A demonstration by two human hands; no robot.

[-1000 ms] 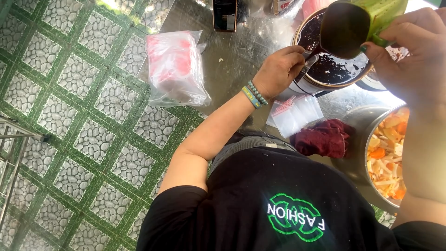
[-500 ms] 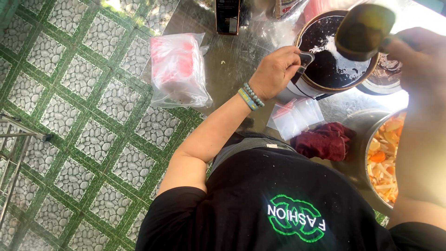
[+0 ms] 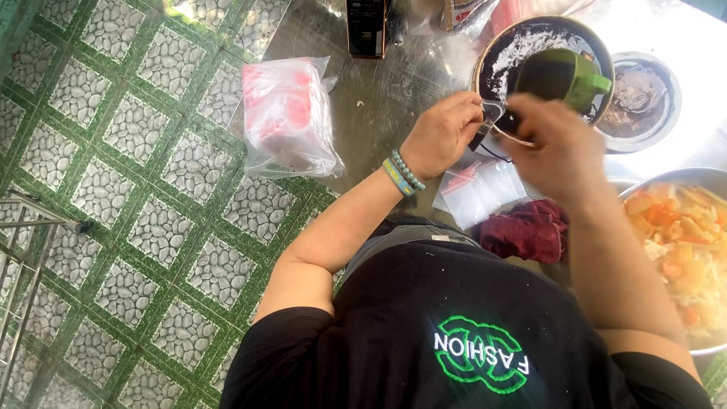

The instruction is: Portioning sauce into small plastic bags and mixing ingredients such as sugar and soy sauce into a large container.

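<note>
My left hand [image 3: 441, 135], with a beaded bracelet on the wrist, pinches a small clear plastic bag [image 3: 491, 113] at the near rim of a round metal pot [image 3: 485, 64] of dark liquid. My right hand [image 3: 556, 148] grips a green cup [image 3: 562, 74] and tilts it over the pot, right beside the bag's mouth. The two hands are almost touching. Part of the small bag is hidden by my fingers.
A pile of small zip bags [image 3: 478, 191] and a maroon cloth [image 3: 528, 231] lie on the steel table [image 3: 375, 106]. A big metal bowl of orange and yellow shreds [image 3: 681, 242] sits right. Further off are a packet of red-edged bags [image 3: 288, 113], a small bowl [image 3: 640, 95] and a dark box [image 3: 367, 26].
My right hand has brought the green cup down from above the pot to the near rim, next to my left hand. My left hand has stayed at the rim with the small bag.
</note>
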